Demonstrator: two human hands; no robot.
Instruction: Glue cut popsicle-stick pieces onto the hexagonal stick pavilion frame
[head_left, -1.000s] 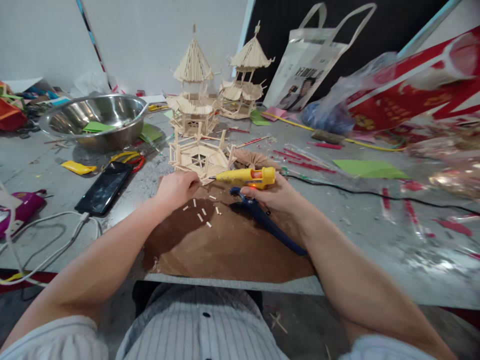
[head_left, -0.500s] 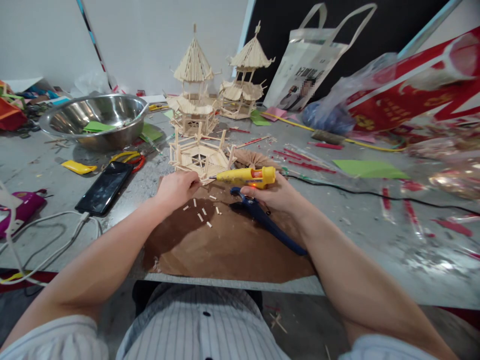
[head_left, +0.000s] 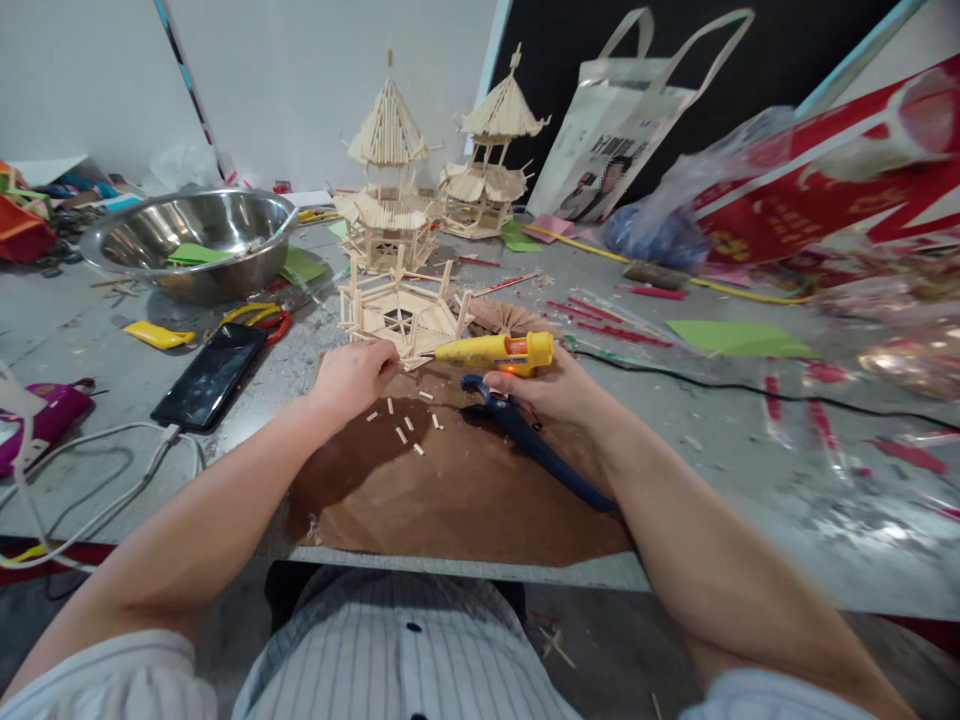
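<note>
My right hand (head_left: 551, 392) is closed around a yellow glue gun (head_left: 495, 351), its nozzle pointing left at the near edge of a hexagonal stick frame (head_left: 401, 314). My left hand (head_left: 352, 378) is closed in a pinch at that same edge of the frame; what it pinches is too small to make out. Several short cut stick pieces (head_left: 409, 425) lie on the brown paper sheet (head_left: 457, 490) under my hands. A blue-handled cutter (head_left: 536, 445) lies on the paper beneath my right wrist.
Two finished stick pagodas (head_left: 390, 180) (head_left: 491, 150) stand behind the frame. To the left are a steel bowl (head_left: 187, 240), a black phone (head_left: 208, 375) with a white cable, and yellow and red tools. At right are a black cord (head_left: 750, 385), green paper, a white bag and red packaging.
</note>
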